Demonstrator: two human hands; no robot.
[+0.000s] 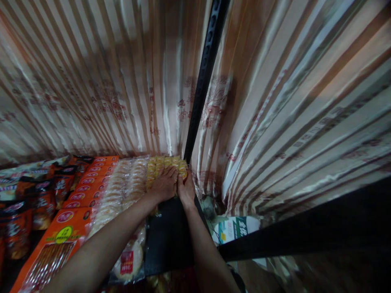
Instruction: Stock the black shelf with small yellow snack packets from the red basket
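Small yellow-wrapped packets [163, 161] stand in tight rows at the back right corner of a black shelf [169, 236]. My left hand [166, 184] lies over them with its fingers stretched out and touching their tops. Close beside it, my right hand [187, 189] is at the right end of the rows, its thumb and fingers around a yellow packet there. What lies under my palms is hidden. To the left, clear packs of round pale pastries [113, 183] stand in rows against the yellow packets.
Orange packs [81, 195] and dark snack bags [42, 203] fill the shelf further left. A black upright post [201, 81] rises at the corner before a pleated printed curtain [137, 81]. At lower right are a black bar [290, 226] and a white-green package [233, 228].
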